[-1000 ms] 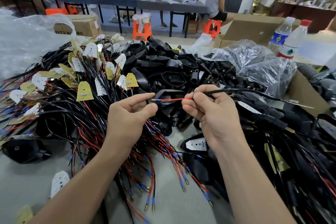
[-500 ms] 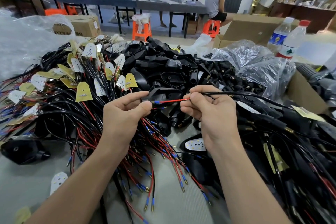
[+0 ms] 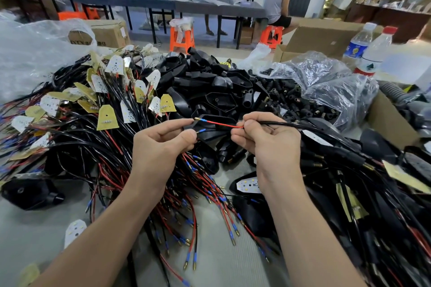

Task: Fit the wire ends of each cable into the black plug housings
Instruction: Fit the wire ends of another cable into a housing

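My right hand (image 3: 268,144) pinches a black cable (image 3: 284,124) just where its sheath ends. From there a red wire (image 3: 221,124) runs left to a blue sleeve and brass tip (image 3: 197,119) at my left forefinger. A second wire end (image 3: 202,130), also blue-sleeved, lies just below by my left thumb. My left hand (image 3: 163,147) has its fingers curled, with thumb and forefinger pinching at these two wire ends. A heap of black plug housings (image 3: 221,91) lies right behind both hands.
Cables with yellow and white LED boards (image 3: 105,114) are piled at the left, their loose ends (image 3: 198,216) fanned under my wrists. Small black connectors (image 3: 303,107) spill from a plastic bag. More cables (image 3: 349,170), a cardboard box (image 3: 391,121) and two bottles (image 3: 375,49) fill the right.
Both hands rose slightly. The left fingers slid back along the red wire, so its brass tip now shows, and the second wire end has come into view below it.
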Motion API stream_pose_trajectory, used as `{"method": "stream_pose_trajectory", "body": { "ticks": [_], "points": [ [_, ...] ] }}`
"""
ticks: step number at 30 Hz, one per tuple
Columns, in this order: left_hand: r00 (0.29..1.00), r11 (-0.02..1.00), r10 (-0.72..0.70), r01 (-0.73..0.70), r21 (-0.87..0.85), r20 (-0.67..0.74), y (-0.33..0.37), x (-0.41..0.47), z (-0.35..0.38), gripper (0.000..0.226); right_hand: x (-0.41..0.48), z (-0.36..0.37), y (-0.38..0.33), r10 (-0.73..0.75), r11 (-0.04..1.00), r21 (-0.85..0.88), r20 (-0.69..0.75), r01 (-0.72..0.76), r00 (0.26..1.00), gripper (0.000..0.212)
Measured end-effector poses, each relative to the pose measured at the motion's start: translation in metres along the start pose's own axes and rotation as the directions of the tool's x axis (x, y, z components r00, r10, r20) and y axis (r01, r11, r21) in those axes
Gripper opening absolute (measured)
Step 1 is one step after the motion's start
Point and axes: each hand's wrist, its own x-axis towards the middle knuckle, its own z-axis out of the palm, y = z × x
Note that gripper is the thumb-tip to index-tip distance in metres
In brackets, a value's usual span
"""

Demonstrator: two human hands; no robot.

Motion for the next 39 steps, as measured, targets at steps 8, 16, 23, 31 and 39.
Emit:
{"method": "stream_pose_trajectory", "body": {
  "ticks": [8,16,23,31,39],
  "points": [
    [1.000,0.999,0.010,-0.011,-0.039,-0.026,0.000,-0.001,0.002,0.022,-0.001,0.000,0.005,0.011,0.998,-0.065,0.076,-0.006,0.997,0.022],
    [0.992,0.999,-0.034,0.030,-0.037,-0.124,-0.003,0.001,0.006,0.013,0.001,-0.002,0.005,-0.023,0.999,-0.036,0.013,0.024,1.000,0.028],
    [0.993,0.999,-0.016,0.013,-0.029,-0.117,-0.002,0.002,0.005,0.018,0.004,-0.004,0.005,-0.063,0.989,-0.131,0.010,0.064,0.998,0.031],
    [0.996,1.000,0.016,-0.014,0.026,-0.089,-0.005,0.002,0.002,0.028,0.000,-0.006,-0.003,-0.004,0.998,-0.064,0.171,0.016,0.985,0.042],
    [1.000,0.998,0.026,-0.025,0.063,-0.009,-0.001,-0.002,0.001,0.027,0.006,-0.011,-0.005,0.074,0.994,0.076,0.127,-0.084,0.989,0.037]
  ]
}}
